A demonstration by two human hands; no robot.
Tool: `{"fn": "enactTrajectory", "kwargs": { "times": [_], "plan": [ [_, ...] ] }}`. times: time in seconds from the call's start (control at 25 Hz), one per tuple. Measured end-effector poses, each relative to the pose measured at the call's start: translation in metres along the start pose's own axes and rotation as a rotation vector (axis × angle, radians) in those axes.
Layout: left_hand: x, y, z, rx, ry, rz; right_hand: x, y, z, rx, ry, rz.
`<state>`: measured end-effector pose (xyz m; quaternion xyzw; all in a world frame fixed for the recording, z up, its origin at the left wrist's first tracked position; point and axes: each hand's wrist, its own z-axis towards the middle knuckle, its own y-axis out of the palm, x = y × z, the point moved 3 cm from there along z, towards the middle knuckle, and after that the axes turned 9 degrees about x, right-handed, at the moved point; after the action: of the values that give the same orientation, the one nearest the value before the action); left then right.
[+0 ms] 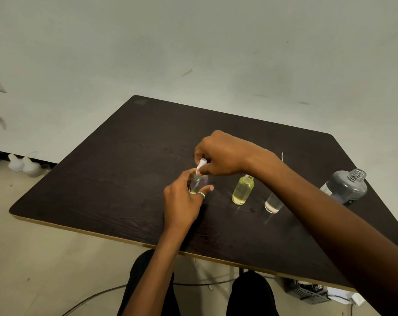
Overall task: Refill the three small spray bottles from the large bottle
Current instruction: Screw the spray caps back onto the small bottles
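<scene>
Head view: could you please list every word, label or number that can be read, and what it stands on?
Large bottle: dark print low on its side, too blurred to read.
White label on the same bottle: too small to read.
No other text shows.

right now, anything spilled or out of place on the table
No spill shows. The yellow bottle and the large bottle stand uncapped, and the right forearm crosses in front of the clear bottle, partly hiding it. Their lean looks like lens distortion.
</scene>
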<state>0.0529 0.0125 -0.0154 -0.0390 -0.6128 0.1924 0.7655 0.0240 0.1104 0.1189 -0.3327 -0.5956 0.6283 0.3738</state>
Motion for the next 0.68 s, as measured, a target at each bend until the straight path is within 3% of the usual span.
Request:
{"fn": "enactTrajectory", "kwargs": {
  "times": [0.12,0.36,0.6,0.68],
  "plan": [
    [-0.0008,0.0009,0.0009,0.005,0.005,0.024,0.0051,0.0074,0.0000,0.049,0.079,-0.104],
    [0.0013,-0.0009,-0.0001,0.002,0.007,0.012,0.0002,-0.0003,-0.0023,-0.057,-0.066,0.047],
    [-0.0003,0.0009,0.0004,-0.002,0.008,0.022,-0.0005,0.0068,-0.0042,0.064,0.068,-0.168],
    [0.0002,0.0005,0.0002,-0.004,0.008,0.023,0.0006,0.0080,-0.0042,0.059,0.044,-0.136]
  ]
}}
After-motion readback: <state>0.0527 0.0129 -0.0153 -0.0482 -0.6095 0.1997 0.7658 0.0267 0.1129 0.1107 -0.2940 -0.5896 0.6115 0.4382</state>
